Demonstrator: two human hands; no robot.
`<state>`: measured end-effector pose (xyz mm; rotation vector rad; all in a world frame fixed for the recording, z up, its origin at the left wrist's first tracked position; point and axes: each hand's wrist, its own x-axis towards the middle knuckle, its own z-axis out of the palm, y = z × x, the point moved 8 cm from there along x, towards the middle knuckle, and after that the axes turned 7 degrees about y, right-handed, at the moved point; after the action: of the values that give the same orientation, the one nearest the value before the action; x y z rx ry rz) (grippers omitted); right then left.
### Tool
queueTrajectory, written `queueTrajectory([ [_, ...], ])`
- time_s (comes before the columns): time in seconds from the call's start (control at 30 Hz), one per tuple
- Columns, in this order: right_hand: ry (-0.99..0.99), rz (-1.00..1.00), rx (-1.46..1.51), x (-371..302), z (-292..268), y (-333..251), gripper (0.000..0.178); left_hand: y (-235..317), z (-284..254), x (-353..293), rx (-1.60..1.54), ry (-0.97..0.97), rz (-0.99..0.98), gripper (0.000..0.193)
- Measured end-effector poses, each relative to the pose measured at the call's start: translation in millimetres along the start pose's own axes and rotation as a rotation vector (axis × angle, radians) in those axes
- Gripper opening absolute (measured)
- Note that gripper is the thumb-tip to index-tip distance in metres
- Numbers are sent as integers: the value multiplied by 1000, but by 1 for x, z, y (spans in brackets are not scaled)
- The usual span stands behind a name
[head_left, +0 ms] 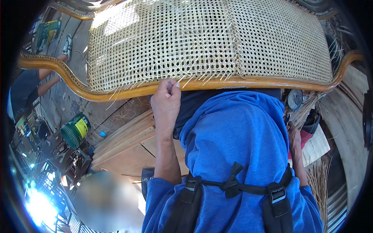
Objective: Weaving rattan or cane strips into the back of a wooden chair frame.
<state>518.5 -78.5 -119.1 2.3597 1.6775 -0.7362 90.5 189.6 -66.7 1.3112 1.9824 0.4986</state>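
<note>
A woven cane panel (171, 42) fills a varnished wooden frame (132, 93) in front of me. Loose cane ends stick out along the near rail. My left hand (166, 99) is closed at this rail, thumb and fingers pinched together beside the loose ends; what lies between them is hidden. Low at my right side, my right hand (294, 136) hangs next to my blue shirt (237, 132). Its fingers are partly hidden, near a dark object and a bundle of cane strands (307, 110).
A green bucket (75, 130) with a yellow label stands on the left, near wooden boards (124, 143). Another person's leg (48, 83) shows at far left. A round metal tin (295, 99) sits under the frame's right side. Long cane strands (319, 182) lie at lower right.
</note>
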Motion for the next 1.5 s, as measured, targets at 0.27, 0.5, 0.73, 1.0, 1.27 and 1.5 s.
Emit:
queueTrajectory([
  [0.27, -368, 397, 95, -16, 34, 44, 38, 6, 9, 1, 37, 26, 84, 14],
  [0.5, 75, 300, 366, -2, -32, 9, 24, -4, 8, 3, 65, 31, -3, 12],
  [0.73, -457, 464, 713, 49, -76, -46, 25, 2, 2, -7, -81, 234, 148, 12],
  [1.0, -169, 101, 787, 132, -110, -94, 16, -76, -42, -1, -451, 320, -378, 32],
  [1.27, 63, 179, 765, 119, -122, -39, 17, -106, -47, 33, -490, 321, -482, 46],
  [1.5, 305, 416, 803, 79, -108, 45, 18, -100, -73, 72, -599, 248, -358, 43],
])
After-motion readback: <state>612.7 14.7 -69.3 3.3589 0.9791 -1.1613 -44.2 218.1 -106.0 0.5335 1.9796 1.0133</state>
